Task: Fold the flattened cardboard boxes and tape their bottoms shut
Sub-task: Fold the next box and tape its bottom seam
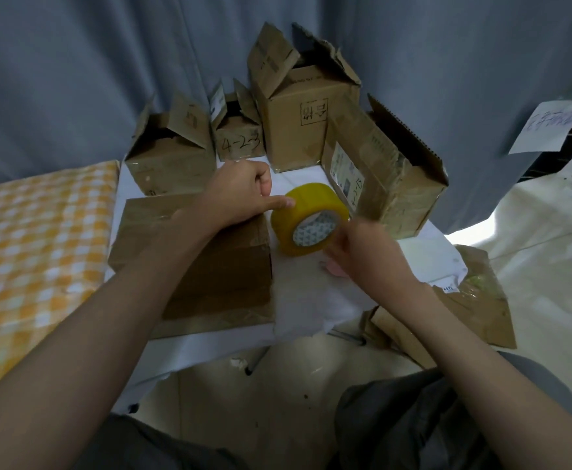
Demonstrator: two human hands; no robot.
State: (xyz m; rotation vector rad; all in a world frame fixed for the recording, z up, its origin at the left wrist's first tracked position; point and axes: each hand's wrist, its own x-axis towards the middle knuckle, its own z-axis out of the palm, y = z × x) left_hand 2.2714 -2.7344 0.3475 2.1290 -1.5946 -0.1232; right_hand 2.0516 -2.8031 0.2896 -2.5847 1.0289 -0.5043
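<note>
A yellow tape roll (306, 218) stands on edge on the white table (315, 293), tilted. My left hand (240, 195) touches the roll's upper left side with a stretched finger and thumb. My right hand (362, 252), blurred, is at the roll's lower right edge with curled fingers; whether it pinches the tape end I cannot tell. A closed cardboard box (196, 262) lies on the table under my left forearm. Several folded boxes with open top flaps stand behind: a low one (169, 157), a small one marked 4-2-3 (239, 134), a tall one (301, 110) and a labelled one (383, 174).
A yellow checked cushion (37, 239) lies left of the table. Flattened cardboard (454, 310) leans on the floor at the right. A blue curtain (91, 62) hangs behind. A white paper note (549, 130) hangs at the far right. My knees are at the bottom.
</note>
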